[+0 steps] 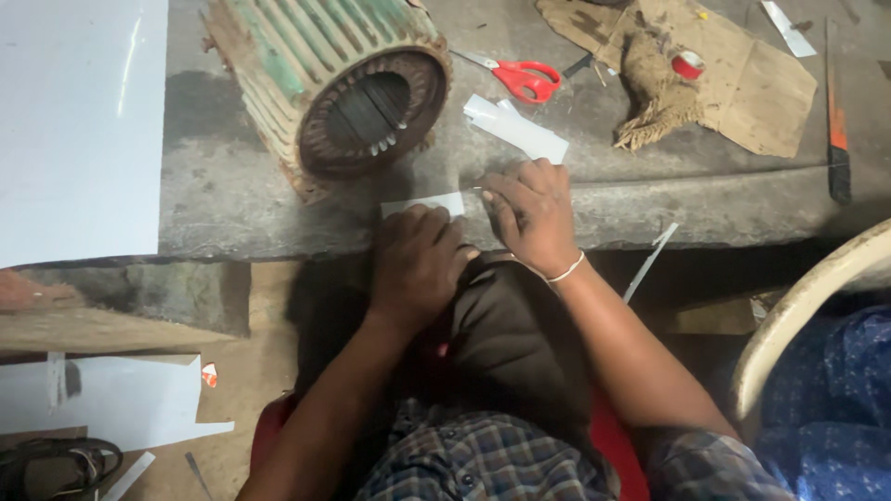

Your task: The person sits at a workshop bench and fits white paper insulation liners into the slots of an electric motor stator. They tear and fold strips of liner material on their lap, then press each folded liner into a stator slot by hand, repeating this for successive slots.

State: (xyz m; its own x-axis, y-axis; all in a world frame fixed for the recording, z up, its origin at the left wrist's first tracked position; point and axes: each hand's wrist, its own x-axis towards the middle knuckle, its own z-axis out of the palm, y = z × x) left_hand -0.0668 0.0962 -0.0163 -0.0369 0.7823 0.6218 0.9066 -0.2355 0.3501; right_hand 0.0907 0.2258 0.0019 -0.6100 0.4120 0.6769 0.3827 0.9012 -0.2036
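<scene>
Both hands, left [418,260] and right [531,213], press flat, grip uncurled, on a white paper strip [425,205].

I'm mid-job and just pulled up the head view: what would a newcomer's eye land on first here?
The big ribbed motor stator, green and rusty, lying on its side at the top of the grey bench. Below it, at the bench's near edge, the left hand and right hand press on a small white paper strip. The red-handled scissors lie beyond, right of the stator.
</scene>
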